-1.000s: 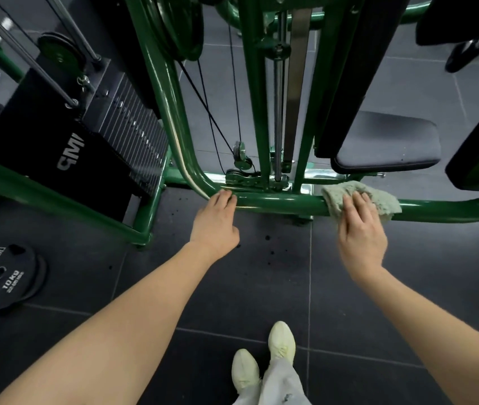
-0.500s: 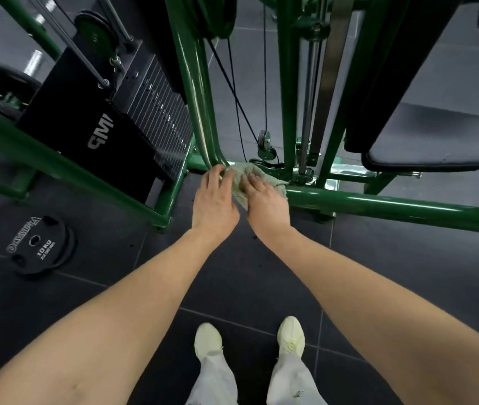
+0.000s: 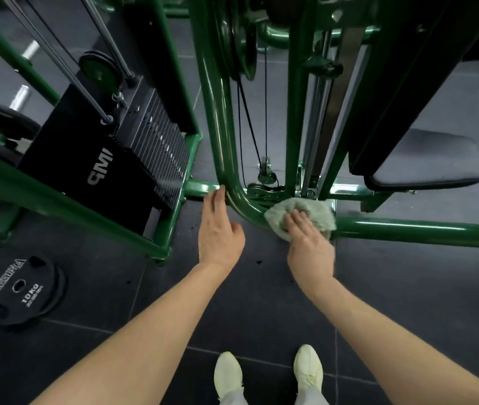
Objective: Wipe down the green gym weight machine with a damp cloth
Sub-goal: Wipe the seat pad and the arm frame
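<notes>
We observe the green machine frame [image 3: 407, 230] from above, its lower tube running across the floor and curving upward at the bend [image 3: 232, 182]. The cloth [image 3: 314, 210], pale grey-green and crumpled, lies on that tube just right of the bend, at the foot of the upright posts. The right hand [image 3: 309, 241] presses it down, its fingers curled over the fabric and gripping it against the tube. The left hand [image 3: 219, 229] holds nothing; its fingers are extended, the tips touching the frame on the left side of the bend. The two hands are near each other but apart.

To the left we note the black weight stack [image 3: 109, 168] with white lettering, cables and a pulley [image 3: 99, 70] above it. A black seat pad [image 3: 428, 162] stands to the right, behind the tube. A 10 kg plate [image 3: 22, 289] lies flat on the dark tiled floor [image 3: 407, 302], well left of the arms. Two pale shoes [image 3: 228, 374] appear at the bottom edge.
</notes>
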The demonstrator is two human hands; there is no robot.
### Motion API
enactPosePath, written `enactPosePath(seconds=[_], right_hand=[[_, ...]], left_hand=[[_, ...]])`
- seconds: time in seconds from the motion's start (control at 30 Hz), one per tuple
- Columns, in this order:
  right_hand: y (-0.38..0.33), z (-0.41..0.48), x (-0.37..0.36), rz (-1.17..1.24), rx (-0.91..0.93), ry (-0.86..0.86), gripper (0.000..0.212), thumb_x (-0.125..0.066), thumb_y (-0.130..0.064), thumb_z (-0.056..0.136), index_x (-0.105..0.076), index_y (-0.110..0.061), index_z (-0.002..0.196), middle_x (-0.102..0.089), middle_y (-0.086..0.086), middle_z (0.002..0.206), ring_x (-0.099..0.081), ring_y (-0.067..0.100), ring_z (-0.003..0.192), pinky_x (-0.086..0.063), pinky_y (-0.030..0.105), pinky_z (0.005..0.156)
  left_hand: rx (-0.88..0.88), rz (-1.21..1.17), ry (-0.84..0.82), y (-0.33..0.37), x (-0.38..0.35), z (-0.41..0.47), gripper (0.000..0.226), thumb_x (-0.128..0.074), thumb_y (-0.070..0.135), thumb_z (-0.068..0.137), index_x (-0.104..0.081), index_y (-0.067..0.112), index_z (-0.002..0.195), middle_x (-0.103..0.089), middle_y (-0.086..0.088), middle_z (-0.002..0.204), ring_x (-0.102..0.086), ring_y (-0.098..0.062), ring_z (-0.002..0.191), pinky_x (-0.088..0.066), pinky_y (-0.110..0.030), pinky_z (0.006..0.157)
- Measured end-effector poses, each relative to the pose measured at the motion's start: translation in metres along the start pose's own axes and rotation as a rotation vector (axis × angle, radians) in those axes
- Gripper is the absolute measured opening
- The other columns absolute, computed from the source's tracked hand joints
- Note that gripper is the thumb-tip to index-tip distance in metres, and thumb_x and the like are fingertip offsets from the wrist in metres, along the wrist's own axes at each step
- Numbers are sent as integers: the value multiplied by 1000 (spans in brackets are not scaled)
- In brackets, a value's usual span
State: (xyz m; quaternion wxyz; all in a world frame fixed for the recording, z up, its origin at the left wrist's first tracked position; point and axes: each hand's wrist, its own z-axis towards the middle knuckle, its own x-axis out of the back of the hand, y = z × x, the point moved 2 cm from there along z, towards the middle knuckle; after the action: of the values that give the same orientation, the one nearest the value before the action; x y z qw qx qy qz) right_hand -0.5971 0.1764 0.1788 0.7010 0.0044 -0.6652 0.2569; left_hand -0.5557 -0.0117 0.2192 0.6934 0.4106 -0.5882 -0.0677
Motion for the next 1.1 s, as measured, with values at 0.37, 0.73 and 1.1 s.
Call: enactPosePath(seconds=[0.37, 0.73, 1.1], right_hand=[[-147, 90, 25, 750, -489, 93, 24, -51, -15, 96, -72, -24, 105, -67, -8, 71, -62, 15, 65, -42, 28, 58], [-178, 142, 71, 697, -324, 352, 24, -53, -11, 99, -71, -24, 109, -71, -11, 91, -66, 11, 82, -58, 32, 79], [-206, 134, 56, 507, -132, 507, 40, -60, -4, 99, -65, -14, 138, -57, 5, 149, -54, 22, 137, -48, 33, 109]], left_hand=[[-54, -380, -42, 3, 62, 55, 63, -47, 9, 95, -46, 32, 153, -52, 16, 145, -49, -3, 135, -45, -37, 113], [-64, -576, -35, 30, 94, 90, 62, -42, 4, 95, -50, 32, 149, -54, 33, 125, -48, 22, 117, -36, -8, 98], [-110, -682, 3, 14, 107, 91, 64, -39, 11, 87, -52, 36, 144, -59, 21, 136, -52, 4, 130, -41, -20, 106]])
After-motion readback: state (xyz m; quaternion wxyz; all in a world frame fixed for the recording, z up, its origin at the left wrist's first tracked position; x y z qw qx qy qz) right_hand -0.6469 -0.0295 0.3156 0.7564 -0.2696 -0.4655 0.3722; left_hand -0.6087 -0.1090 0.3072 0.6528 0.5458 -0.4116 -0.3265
